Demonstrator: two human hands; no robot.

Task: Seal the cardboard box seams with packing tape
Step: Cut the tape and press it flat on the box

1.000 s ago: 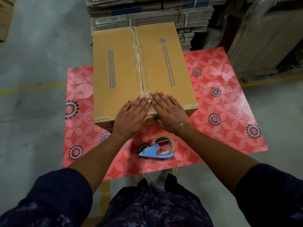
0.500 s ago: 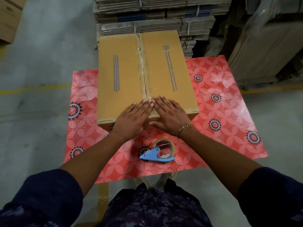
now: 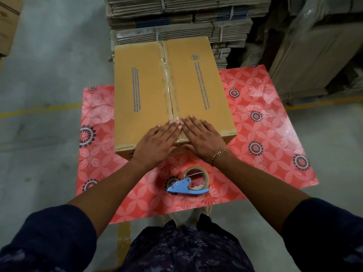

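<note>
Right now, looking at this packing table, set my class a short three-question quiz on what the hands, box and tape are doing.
1. True or false: the left hand holds the tape dispenser.
2. Where do both hands rest? A) on the floor B) on the near end of the box, either side of its taped middle seam C) on the cardboard stacks
3. Fill in: the dispenser lies on the red ____, nearer the person than the box.

Key: 1 false; 2 B; 3 table. The right hand also lies flat and holds nothing.

Probably a packing warehouse: strapped bundles of flattened brown cardboard cartons (image 3: 176, 18) stacked on a grey concrete floor (image 3: 49, 75) with yellow painted lines (image 3: 39, 109).
</note>
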